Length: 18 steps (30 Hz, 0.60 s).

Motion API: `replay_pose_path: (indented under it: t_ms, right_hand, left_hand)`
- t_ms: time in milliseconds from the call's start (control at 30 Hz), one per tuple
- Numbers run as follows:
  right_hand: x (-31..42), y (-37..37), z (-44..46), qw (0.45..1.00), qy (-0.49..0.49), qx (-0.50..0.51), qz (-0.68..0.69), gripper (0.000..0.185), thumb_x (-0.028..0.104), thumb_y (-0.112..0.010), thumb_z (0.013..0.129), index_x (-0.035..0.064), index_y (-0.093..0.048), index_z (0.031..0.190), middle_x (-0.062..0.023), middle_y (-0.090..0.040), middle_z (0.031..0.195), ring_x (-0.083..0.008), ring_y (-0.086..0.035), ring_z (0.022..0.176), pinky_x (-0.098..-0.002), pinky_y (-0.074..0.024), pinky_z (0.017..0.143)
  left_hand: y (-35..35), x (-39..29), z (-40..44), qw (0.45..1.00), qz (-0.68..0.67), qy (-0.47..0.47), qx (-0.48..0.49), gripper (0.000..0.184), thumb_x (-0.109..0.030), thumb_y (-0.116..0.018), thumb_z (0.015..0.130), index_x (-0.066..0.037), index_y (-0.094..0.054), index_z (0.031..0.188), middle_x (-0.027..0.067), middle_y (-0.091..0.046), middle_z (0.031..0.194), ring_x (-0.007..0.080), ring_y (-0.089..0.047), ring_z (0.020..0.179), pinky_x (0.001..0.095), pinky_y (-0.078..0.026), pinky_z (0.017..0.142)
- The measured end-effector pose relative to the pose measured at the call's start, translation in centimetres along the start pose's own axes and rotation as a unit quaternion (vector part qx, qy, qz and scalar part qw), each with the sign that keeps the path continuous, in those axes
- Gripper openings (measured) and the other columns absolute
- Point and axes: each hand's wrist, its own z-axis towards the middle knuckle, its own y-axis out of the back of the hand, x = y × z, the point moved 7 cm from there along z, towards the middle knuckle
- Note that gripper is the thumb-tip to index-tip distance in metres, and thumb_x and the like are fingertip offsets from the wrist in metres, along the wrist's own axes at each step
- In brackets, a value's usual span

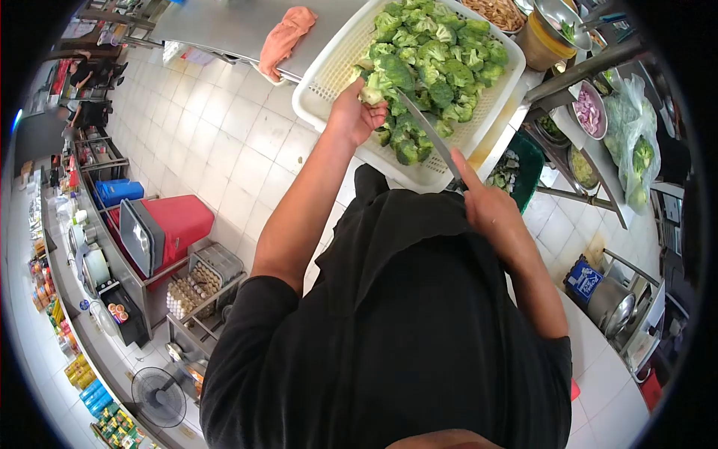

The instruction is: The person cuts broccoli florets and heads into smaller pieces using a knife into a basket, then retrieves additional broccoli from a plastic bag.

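Observation:
My left hand [356,114] is closed around a head of broccoli [390,75], held over the near left part of a white plastic basket [318,84]. Cut broccoli florets [449,60] fill much of that basket. In my right hand [490,206] is a knife [428,131], gripped by its handle, which my fingers mostly cover. Its blade points up and left, with the tip close beside the held broccoli; whether it touches I cannot tell.
An orange cloth [286,39] lies on the steel table's edge. Right of the basket, a green bin [532,168] holds scraps. Farther right are a bowl of chopped purple onion [589,112] and a plastic bag with broccoli [634,142]. A red container [183,228] stands behind at left.

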Motion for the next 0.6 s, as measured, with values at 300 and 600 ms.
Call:
replay_pose_path:
  t_ms: [300, 600]
  right_hand:
    - [0.0, -0.7, 1.7, 0.999, -0.02, 0.013, -0.034, 0.072, 0.007, -0.047, 0.096, 0.022, -0.019, 0.161, -0.0278, -0.064, 0.071, -0.0472, -0.063, 0.069, -0.0582, -0.0478, 0.068]
    - [1.2, -0.8, 3.6, 0.994, -0.064, 0.059, -0.061, 0.091, 0.001, -0.052, 0.084, 0.0234, -0.011, 0.162, -0.0268, -0.067, 0.079, -0.0455, -0.067, 0.074, -0.057, -0.0494, 0.071]
  left_hand:
    - [-0.3, -0.2, -0.1, 0.998, 0.05, -0.017, 0.019, 0.048, -0.05, -0.034, 0.108, -0.008, -0.056, 0.103, 0.0087, -0.063, 0.071, 0.0181, -0.056, 0.053, 0.0312, -0.045, 0.048]
    - [-0.9, -1.0, -0.2, 0.98, 0.181, -0.075, -0.045, 0.043, -0.051, -0.04, 0.105, -0.01, -0.05, 0.112, 0.0044, -0.059, 0.073, 0.0119, -0.049, 0.053, 0.0267, -0.04, 0.045]
